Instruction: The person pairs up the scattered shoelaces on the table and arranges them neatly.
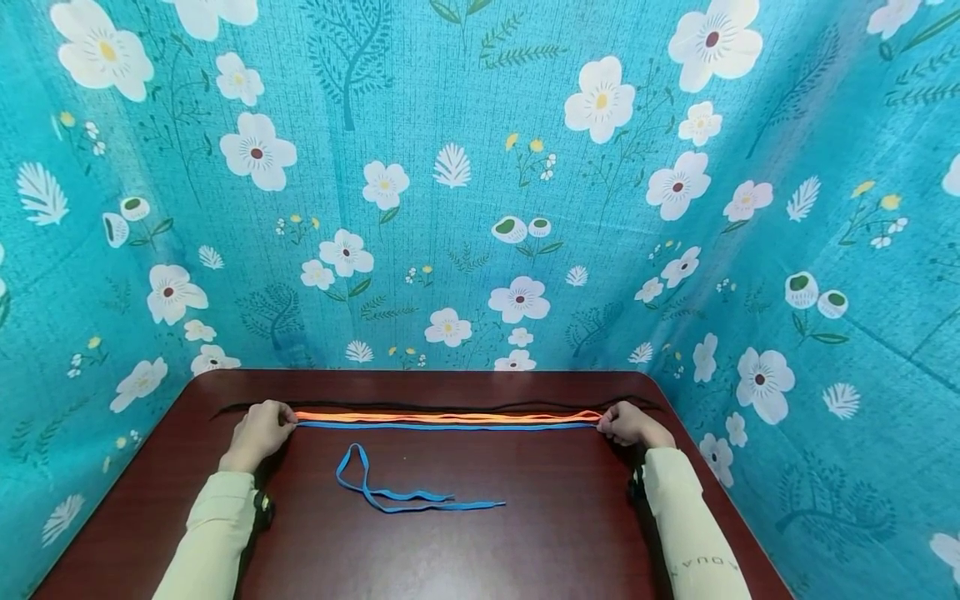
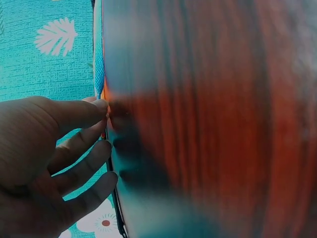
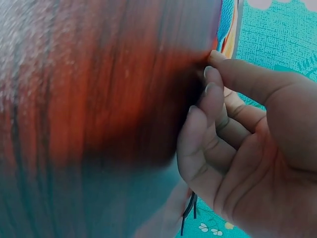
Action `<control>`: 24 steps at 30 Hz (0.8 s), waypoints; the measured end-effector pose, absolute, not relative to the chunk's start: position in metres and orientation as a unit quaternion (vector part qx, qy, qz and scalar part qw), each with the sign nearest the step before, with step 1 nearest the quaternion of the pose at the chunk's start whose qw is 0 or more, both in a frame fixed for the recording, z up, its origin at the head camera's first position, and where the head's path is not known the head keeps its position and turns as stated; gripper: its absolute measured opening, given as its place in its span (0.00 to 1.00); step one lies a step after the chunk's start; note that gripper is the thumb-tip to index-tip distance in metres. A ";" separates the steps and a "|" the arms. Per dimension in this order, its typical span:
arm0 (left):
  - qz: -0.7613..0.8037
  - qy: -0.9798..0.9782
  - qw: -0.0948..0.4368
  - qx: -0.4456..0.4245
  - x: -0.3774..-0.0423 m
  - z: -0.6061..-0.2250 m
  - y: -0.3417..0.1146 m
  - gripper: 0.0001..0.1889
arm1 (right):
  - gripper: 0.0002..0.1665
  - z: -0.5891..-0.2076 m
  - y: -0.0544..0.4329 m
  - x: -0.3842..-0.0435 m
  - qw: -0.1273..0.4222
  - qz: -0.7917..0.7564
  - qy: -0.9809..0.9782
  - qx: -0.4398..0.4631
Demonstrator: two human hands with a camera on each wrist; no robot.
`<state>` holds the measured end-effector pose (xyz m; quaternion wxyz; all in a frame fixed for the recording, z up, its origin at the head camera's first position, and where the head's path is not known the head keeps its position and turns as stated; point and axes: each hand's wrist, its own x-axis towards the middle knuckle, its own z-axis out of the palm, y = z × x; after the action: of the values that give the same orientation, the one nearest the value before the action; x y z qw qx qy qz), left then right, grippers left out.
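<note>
A blue shoelace point(image 1: 450, 427) stretches straight across the far part of the table, one end at each hand. At its left end my left hand point(image 1: 258, 433) pinches it between thumb and forefinger, the other fingers spread apart in the left wrist view. My right hand point(image 1: 633, 425) pinches the right end with thumb and fingertips, its remaining fingers bent. Just behind lie orange shoelaces point(image 1: 450, 417), side by side with the blue one; their ends are partly hidden by the hands. Farther back runs a black shoelace point(image 1: 420, 407), reaching past both hands.
A second blue shoelace point(image 1: 480, 504) lies loose, looped at its left, on the dark red-brown table point(image 1: 450, 558) nearer to me. Behind and beside the table hangs a turquoise flowered cloth point(image 1: 450, 233). The table's far edge is close behind the black shoelace.
</note>
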<state>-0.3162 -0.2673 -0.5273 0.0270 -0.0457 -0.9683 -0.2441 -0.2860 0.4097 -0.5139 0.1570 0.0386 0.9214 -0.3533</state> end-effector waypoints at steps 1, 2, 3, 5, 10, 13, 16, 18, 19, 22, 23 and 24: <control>-0.245 -0.968 0.026 -0.046 -0.316 -0.527 -0.268 0.03 | 0.09 -0.514 0.410 -0.285 0.156 -0.356 0.921 0.041; -0.246 -0.968 0.025 -0.047 -0.316 -0.527 -0.268 0.03 | 0.09 -0.514 0.410 -0.284 0.155 -0.358 0.920 0.042; -0.246 -0.968 0.023 -0.047 -0.316 -0.527 -0.268 0.03 | 0.09 -0.514 0.409 -0.283 0.153 -0.360 0.919 0.042; -0.247 -0.968 0.022 -0.047 -0.316 -0.527 -0.269 0.02 | 0.08 -0.514 0.409 -0.282 0.149 -0.361 0.919 0.043; -0.254 -0.966 0.014 -0.045 -0.314 -0.525 -0.270 0.02 | 0.08 -0.515 0.409 -0.280 0.143 -0.361 0.920 0.045; -0.260 -0.965 0.002 -0.046 -0.310 -0.521 -0.273 0.05 | 0.09 -0.512 0.408 -0.279 0.146 -0.358 0.921 0.049; -0.262 -0.963 -0.016 -0.057 -0.307 -0.514 -0.278 0.09 | 0.10 -0.505 0.406 -0.277 0.150 -0.346 0.925 0.056; -0.264 -0.962 -0.031 -0.070 -0.304 -0.508 -0.280 0.11 | 0.11 -0.499 0.403 -0.275 0.151 -0.339 0.927 0.061; -0.266 -0.960 -0.040 -0.080 -0.303 -0.505 -0.280 0.12 | 0.11 -0.495 0.400 -0.274 0.150 -0.337 0.928 0.061; -0.274 -0.953 -0.067 -0.114 -0.298 -0.494 -0.275 0.15 | 0.10 -0.484 0.390 -0.269 0.142 -0.336 0.930 0.056; -0.277 -0.950 -0.074 -0.124 -0.295 -0.490 -0.272 0.15 | 0.10 -0.480 0.385 -0.267 0.136 -0.334 0.931 0.051; -0.278 -0.948 -0.080 -0.134 -0.293 -0.485 -0.267 0.16 | 0.10 -0.476 0.379 -0.265 0.129 -0.330 0.934 0.040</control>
<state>-0.2926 -0.2668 -0.4848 -0.0802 -0.1343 -0.9477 -0.2781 -0.2653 0.3792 -0.4762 0.1294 0.0398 0.9342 -0.3300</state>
